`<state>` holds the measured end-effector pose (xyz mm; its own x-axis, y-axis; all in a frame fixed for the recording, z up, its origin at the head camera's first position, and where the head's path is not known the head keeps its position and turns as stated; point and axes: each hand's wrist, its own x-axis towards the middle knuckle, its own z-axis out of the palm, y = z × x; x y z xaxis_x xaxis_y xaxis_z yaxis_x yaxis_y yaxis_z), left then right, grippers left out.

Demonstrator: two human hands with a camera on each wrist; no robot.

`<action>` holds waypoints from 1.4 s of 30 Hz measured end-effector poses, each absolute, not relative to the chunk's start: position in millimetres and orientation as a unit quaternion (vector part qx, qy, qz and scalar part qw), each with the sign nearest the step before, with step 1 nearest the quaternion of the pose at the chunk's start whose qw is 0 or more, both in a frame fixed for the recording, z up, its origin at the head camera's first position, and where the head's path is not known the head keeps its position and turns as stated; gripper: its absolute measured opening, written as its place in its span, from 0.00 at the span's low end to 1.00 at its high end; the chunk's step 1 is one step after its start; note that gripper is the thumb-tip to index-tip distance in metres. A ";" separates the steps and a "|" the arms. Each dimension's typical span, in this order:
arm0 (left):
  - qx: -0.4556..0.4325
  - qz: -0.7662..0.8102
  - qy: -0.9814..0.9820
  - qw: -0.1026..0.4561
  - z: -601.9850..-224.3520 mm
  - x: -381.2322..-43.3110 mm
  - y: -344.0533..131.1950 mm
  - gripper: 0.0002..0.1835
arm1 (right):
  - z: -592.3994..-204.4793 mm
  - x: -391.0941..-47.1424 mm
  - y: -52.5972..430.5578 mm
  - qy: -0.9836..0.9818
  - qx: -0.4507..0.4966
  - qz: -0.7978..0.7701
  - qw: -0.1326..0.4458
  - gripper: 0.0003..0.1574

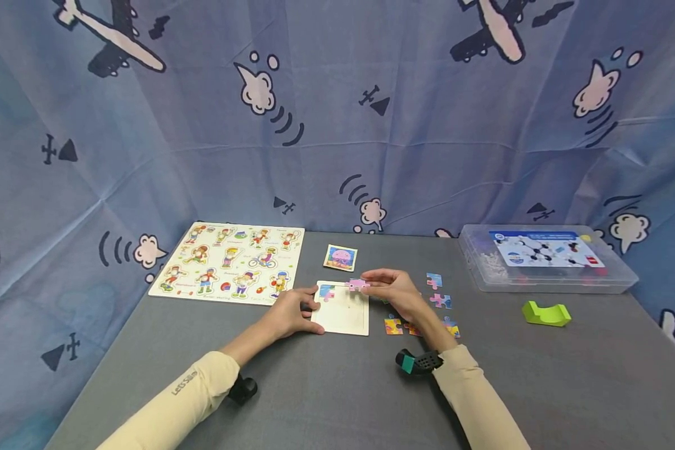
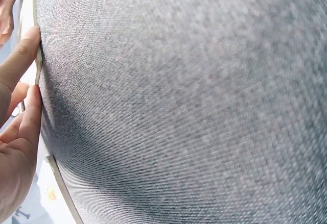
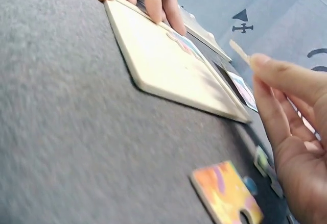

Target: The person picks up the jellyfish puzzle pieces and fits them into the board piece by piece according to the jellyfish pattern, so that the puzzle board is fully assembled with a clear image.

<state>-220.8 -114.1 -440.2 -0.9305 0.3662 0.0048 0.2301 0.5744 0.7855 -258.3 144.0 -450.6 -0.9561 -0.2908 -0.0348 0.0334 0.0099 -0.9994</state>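
Cream sleeves (image 1: 171, 400) — ours — stretch across the near side of the table (image 1: 315, 394). Our half-curled left hand (image 1: 292, 310) grips the wooden board (image 1: 340, 315) by its left edge, mid-table. Our right hand (image 1: 394, 290), nearly closed, pinches a pink puzzle piece (image 1: 357, 285) above the board's far right corner — another piece (image 1: 326, 292) sits far left, loose pieces (image 1: 394, 326) lie off its right edge.

We see a creased blue curtain (image 1: 202, 125), printed with aeroplanes (image 1: 115, 37) and puffs of cloud (image 1: 257, 94), hanging behind a grey, fabric-textured tabletop (image 1: 326, 387).
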 end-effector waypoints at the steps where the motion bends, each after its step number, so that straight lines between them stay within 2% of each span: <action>1: 0.172 0.425 0.885 0.077 -440.6 -221.0 -114.1 0.22 | -451.0 -258.3 142.1 0.700 -0.087 -0.699 0.114 0.27; 15: 0.183 0.422 0.885 0.074 -438.2 -221.4 -113.8 0.20 | -449.2 -257.5 114.6 0.757 -0.071 -0.646 0.072 0.24; 28: 0.175 0.428 0.883 0.077 -439.3 -221.2 -114.6 0.20 | -445.5 -255.9 102.4 0.857 -0.115 -0.501 0.004 0.14; 37: 0.165 0.427 0.885 0.083 -438.4 -220.1 -114.3 0.20 | -440.2 -252.7 94.8 0.891 -0.135 -0.432 -0.036 0.11; 42: 0.172 0.429 0.883 0.080 -438.5 -219.9 -114.7 0.20 | -439.2 -252.5 93.9 0.895 -0.147 -0.419 -0.038 0.11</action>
<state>-219.9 -114.7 -438.5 -0.9282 0.3721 0.0052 0.2344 0.5737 0.7848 -252.5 93.9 -439.2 -0.9542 -0.2307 0.1905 -0.2941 0.6065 -0.7387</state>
